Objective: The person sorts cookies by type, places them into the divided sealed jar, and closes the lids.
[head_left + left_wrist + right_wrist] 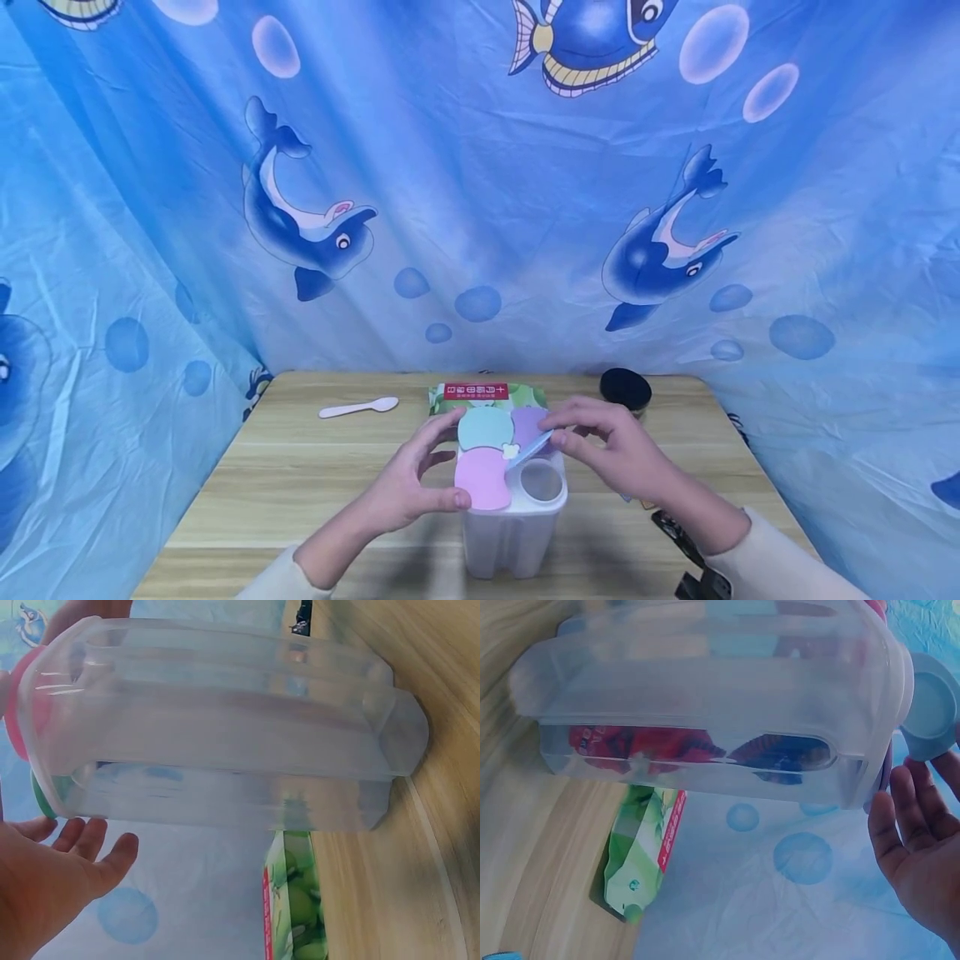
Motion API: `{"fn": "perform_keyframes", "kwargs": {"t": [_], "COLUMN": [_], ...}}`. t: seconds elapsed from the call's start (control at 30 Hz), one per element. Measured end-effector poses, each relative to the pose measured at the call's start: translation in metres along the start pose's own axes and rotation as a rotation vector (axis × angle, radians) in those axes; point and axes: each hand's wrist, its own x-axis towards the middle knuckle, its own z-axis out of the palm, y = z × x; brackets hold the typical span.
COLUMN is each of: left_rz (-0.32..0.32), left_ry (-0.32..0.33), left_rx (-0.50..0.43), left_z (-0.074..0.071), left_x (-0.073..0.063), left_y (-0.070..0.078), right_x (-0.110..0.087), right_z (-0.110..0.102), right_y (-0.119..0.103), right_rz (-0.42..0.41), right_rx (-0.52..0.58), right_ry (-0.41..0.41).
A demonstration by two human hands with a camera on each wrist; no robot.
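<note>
A clear plastic container [512, 542] with several compartments stands upright on the table. Green [486, 427], purple [527, 427] and pink [482, 478] lids cover three of its openings. The blue lid [531, 448] is tilted up on its hinge, baring a round opening [542, 482]. My right hand [611, 442] pinches that lid's raised edge between thumb and fingers. At the container's left side, my left hand [408, 479] holds the top rim, thumb by the pink lid and fingers by the green one. Red and blue wrapped items [660, 746] show through one compartment's wall.
Behind the container lies a green pack with a red label [476, 392]. A white spoon [360, 407] rests at the back left of the wooden table [300, 492]. At the back right is a black-lidded jar [626, 389]. A dark strap-like object [678, 537] lies near the right sleeve.
</note>
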Motion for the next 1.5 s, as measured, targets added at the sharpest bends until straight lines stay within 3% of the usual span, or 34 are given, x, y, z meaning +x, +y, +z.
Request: {"fn": "perform_keyframes", "kwargs": {"t": [0.13,0.23,0.33,0.43,0.53,0.6,0.67,0.73,0.87,0.93,1.5], "left_rz": [-0.014,0.012,0.109,0.252,0.351,0.37,0.335,0.254,0.104,0.069,0.133], "left_ry": [-0.002,0.038,0.12,0.198,0.214,0.195,0.161,0.133,0.114,0.113,0.122], "left_rx": [0.104,0.202,0.242,0.276,0.316,0.326,0.308,0.287,0.274,0.269,0.332], "left_z": [-0.002,-0.002,0.0,0.007,0.017,0.024,0.03,0.034,0.038,0.039,0.041], "left_x": [-0.001,-0.002,-0.001,0.002,0.007,0.01,0.013,0.016,0.02,0.022,0.025], "left_y": [0.003,0.009,0.02,0.034,0.05,0.058,0.066,0.072,0.079,0.08,0.075], "right_x": [0.008,0.012,0.014,0.015,0.016,0.017,0.018,0.019,0.019,0.019,0.019], "right_z": [0.0,0.0,0.0,-0.002,-0.002,-0.003,-0.004,-0.004,-0.006,-0.006,-0.005], "right_y": [0.004,0.005,0.005,0.006,0.006,0.005,0.004,0.004,0.002,0.002,0.001], "right_rz": [0.022,0.049,0.072,0.068,0.048,0.04,0.038,0.044,0.06,0.064,0.067], "right_rx": [0.047,0.083,0.117,0.141,0.147,0.137,0.122,0.108,0.093,0.088,0.065], "right_ry": [-0.012,-0.016,-0.018,-0.02,-0.019,-0.015,-0.011,-0.008,-0.011,-0.011,-0.001]}}
